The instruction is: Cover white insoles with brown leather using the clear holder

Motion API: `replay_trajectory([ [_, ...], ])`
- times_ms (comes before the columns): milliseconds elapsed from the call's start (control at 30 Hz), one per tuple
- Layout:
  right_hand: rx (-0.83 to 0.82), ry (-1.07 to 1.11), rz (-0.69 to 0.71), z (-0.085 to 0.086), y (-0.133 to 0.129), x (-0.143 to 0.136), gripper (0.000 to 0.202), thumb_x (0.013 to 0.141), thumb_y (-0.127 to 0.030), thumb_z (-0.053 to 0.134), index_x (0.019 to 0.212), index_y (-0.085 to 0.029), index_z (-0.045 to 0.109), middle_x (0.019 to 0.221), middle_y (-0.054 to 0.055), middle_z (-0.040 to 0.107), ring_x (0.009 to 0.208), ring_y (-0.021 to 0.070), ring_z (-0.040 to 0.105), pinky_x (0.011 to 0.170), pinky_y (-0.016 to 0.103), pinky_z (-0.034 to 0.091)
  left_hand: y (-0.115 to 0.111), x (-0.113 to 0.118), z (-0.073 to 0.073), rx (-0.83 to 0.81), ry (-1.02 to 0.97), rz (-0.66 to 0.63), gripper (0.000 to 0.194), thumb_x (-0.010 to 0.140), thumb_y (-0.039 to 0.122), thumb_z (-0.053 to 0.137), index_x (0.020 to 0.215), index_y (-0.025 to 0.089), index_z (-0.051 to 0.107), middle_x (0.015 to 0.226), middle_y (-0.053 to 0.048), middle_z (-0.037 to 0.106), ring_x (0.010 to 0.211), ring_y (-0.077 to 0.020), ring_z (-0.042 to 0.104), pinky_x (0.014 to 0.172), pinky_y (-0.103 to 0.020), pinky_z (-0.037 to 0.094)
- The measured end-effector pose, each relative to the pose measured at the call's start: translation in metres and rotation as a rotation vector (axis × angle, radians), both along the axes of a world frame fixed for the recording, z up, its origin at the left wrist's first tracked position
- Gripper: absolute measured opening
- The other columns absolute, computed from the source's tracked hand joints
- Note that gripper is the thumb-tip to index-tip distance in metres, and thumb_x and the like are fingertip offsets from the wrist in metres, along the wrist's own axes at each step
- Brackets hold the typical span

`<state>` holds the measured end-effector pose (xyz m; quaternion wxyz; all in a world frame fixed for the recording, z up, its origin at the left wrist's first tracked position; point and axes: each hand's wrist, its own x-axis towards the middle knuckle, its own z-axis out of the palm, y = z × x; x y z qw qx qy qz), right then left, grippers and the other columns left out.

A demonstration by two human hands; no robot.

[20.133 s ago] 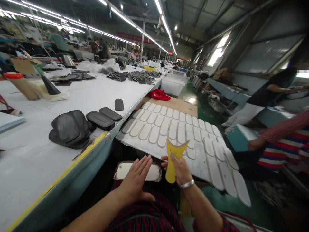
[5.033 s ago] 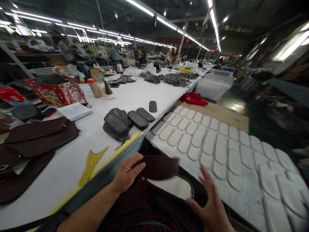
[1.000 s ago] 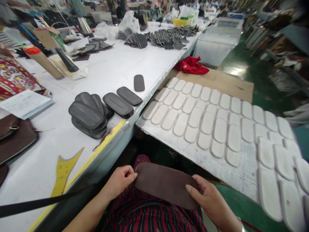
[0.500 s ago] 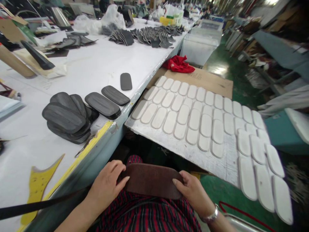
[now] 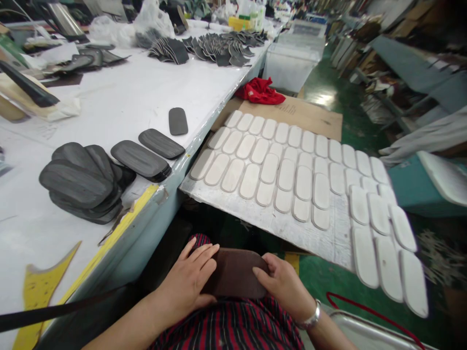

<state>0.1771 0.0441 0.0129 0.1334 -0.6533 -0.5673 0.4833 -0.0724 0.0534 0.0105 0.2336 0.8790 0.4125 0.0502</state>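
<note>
A long, round-ended piece of dark brown leather (image 5: pixel 233 273) lies across my lap over a red-and-black striped cloth. My right hand (image 5: pixel 280 281) grips its right end, thumb on top and fingers curled around the far edge. Across the left part of the leather lies my left hand (image 5: pixel 191 272), fingers stretched out over its face toward the far edge and thumb near the close edge. That hand hides the leather's left end. Dark grey oval pieces (image 5: pixel 78 182) are piled on the table to the left, with a smaller stack (image 5: pixel 140 159) beside them.
A board (image 5: pixel 339 238) right of the table (image 5: pixel 120 107) carries rows of white-faced oval pieces (image 5: pixel 365 257). A red cloth (image 5: pixel 260 91) lies on cardboard (image 5: pixel 314 114) behind. A yellow template (image 5: pixel 44 287) sits at the table's near left; a black strap (image 5: pixel 65 308) crosses there.
My left hand has shifted right, from pinching the leather's left end to lying flat over its face. My right hand keeps its hold. The view has turned slightly right.
</note>
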Motion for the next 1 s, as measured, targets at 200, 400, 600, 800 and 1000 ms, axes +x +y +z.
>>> replay_trajectory([
  [200, -0.191, 0.169, -0.151, 0.010, -0.008, 0.017, 0.029, 0.079, -0.046, 0.046, 0.076, -0.018, 0.053, 0.056, -0.003, 0.055, 0.043, 0.0098, 0.055, 0.040, 0.018, 0.039, -0.003, 0.002, -0.001, 0.019, -0.009, 0.055, 0.037, 0.062, 0.038, 0.068, 0.091, 0.020, 0.054, 0.127, -0.009, 0.046, 0.116, -0.0266, 0.041, 0.105, -0.051, 0.013],
  [400, -0.312, 0.261, -0.219, -0.007, -0.013, 0.022, 0.025, 0.075, -0.042, 0.051, 0.071, -0.018, 0.048, 0.046, -0.007, 0.050, 0.033, 0.0075, 0.048, 0.033, 0.016, 0.036, -0.003, 0.020, -0.003, 0.096, 0.017, -0.010, 0.043, 0.060, 0.045, 0.068, 0.090, 0.019, 0.053, 0.130, -0.012, 0.043, 0.117, -0.0299, 0.040, 0.105, -0.054, 0.013],
  [600, -0.289, 0.287, -0.241, -0.015, -0.016, 0.024, 0.022, 0.075, -0.039, 0.052, 0.069, -0.017, 0.049, 0.045, -0.007, 0.050, 0.033, 0.0077, 0.048, 0.030, 0.016, 0.035, -0.003, 0.054, -0.004, 0.067, -0.039, -0.030, 0.038, 0.064, 0.044, 0.066, 0.090, 0.019, 0.054, 0.128, -0.011, 0.046, 0.117, -0.0289, 0.041, 0.104, -0.053, 0.016],
  [800, -0.258, 0.323, -0.257, -0.018, -0.018, 0.020, 0.021, 0.075, -0.037, 0.053, 0.068, -0.017, 0.049, 0.045, -0.006, 0.051, 0.033, 0.0071, 0.049, 0.031, 0.014, 0.034, -0.005, 0.060, 0.000, 0.043, -0.016, 0.006, 0.039, 0.062, 0.037, 0.069, 0.093, 0.019, 0.053, 0.128, -0.012, 0.045, 0.118, -0.0298, 0.039, 0.104, -0.055, 0.016],
  [1000, -0.188, 0.304, -0.251, -0.025, -0.022, 0.018, 0.022, 0.076, -0.038, 0.051, 0.068, -0.017, 0.050, 0.044, -0.005, 0.052, 0.034, 0.0080, 0.049, 0.030, 0.015, 0.033, -0.007, 0.058, -0.003, 0.058, 0.012, 0.019, 0.049, 0.061, 0.037, 0.070, 0.102, 0.019, 0.052, 0.128, -0.012, 0.045, 0.118, -0.0294, 0.038, 0.103, -0.054, 0.018],
])
